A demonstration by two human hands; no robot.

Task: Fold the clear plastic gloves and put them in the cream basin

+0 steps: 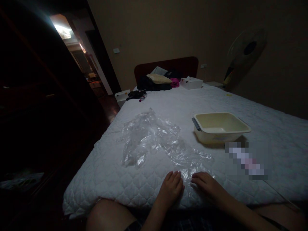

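Both hands [186, 189] flat on the near edge of the clear plastic sheet [154, 138].

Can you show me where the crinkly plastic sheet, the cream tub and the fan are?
plastic sheet [154, 138], head view, crumpled middle.
cream tub [220, 123], head view, inner floor.
fan [247, 53], head view, round grille.

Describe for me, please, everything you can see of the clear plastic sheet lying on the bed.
The clear plastic sheet is thin, transparent and heavily crumpled, catching pale glints of light. It lies spread loosely across the white quilted mattress, reaching from its middle toward the near edge, left of the cream basin and apart from it. At its near end, the left hand and right hand rest flat, their fingers on or at its edge.
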